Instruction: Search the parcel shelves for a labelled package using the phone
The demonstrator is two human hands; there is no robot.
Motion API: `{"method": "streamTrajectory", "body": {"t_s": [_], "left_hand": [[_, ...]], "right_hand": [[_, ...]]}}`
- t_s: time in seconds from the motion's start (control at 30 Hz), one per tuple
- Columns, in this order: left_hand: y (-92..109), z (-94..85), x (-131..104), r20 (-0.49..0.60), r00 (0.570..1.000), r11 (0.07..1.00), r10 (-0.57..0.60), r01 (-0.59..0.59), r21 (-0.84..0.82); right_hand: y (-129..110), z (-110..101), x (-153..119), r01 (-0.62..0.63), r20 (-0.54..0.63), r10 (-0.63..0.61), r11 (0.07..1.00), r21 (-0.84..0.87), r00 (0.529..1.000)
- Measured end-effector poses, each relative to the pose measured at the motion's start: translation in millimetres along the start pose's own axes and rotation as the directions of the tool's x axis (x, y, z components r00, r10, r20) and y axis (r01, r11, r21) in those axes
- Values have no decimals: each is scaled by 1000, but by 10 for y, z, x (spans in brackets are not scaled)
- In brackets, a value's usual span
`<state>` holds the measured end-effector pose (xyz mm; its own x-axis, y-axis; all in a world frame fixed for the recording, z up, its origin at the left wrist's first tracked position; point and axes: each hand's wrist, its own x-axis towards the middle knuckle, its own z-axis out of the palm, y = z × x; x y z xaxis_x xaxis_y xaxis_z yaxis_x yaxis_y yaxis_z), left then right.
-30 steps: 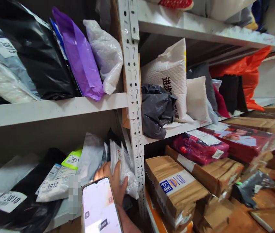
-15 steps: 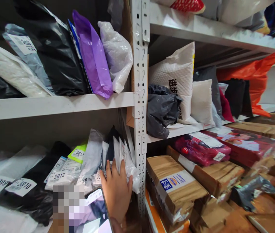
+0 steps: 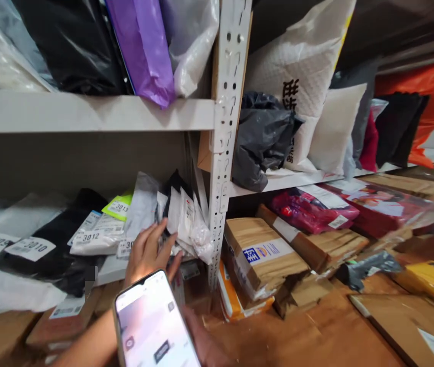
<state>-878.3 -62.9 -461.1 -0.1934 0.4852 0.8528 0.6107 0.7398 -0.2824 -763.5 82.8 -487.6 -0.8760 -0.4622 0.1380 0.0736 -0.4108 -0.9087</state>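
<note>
Parcel shelving w/ labelled bags. Left hand (image 3: 146,252), fingers spread, grips nothing, touches upright white mailers (image 3: 186,224) just right of it. Right hand (image 3: 201,346) holds phone (image 3: 155,326), near.

Shelf (image 3: 86,113) w/ parcels (image 3: 98,235), boxes (image 3: 262,255) below

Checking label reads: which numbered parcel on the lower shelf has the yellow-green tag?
The 3013 parcel; its tag is yellow-green, the 3010 and 3012 tags are white.

The right hand (image 3: 201,341) is mostly hidden behind the phone (image 3: 155,323), whose lower end is cropped off.
</note>
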Motion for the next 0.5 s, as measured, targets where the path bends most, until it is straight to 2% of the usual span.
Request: {"method": "streamTrajectory", "body": {"t_s": [0.1,0.13,0.17,0.2,0.23,0.27,0.3,0.33,0.37,0.4,0.43,0.5], "left_hand": [[-163,-240,-242,-15,981,969,193,-193,-151],[-163,-303,-333,9,976,953,215,-208,-220],[-125,-353,-426,76,978,932,193,-159,-325],[-47,-391,-519,204,970,886,130,-21,-463],[69,-419,-613,405,914,771,36,233,-593],[215,-440,-705,647,762,538,-29,558,-632],[382,-457,-794,853,521,210,-3,835,-509],[558,-472,-877,949,294,-146,111,950,-277],[731,-488,-951,949,161,-403,270,915,-41],[890,-504,-1013,918,113,-531,380,839,116],[1029,-519,-1061,880,107,-586,462,781,213],[1235,-539,-1123,836,117,-608,537,741,287]], "right_hand": [[2,-38,-435,-80,23,77,982,172,997],[3,-60,-548,-96,11,97,967,237,995],[12,-87,-648,-108,-18,118,952,287,993],[33,-116,-736,-116,-67,144,940,320,987],[71,-146,-813,-123,-132,176,934,337,976],[129,-174,-879,-123,-204,200,934,336,958],[209,-197,-932,-119,-276,216,936,331,936],[307,-217,-972,-107,-348,228,937,333,910],[419,-233,-998,-82,-414,226,938,337,882],[538,-247,-1009,-60,-475,234,933,354,849],[655,-260,-1009,-45,-528,239,935,353,815],[852,-277,-986,-1,-639,235,939,344,732]]}}
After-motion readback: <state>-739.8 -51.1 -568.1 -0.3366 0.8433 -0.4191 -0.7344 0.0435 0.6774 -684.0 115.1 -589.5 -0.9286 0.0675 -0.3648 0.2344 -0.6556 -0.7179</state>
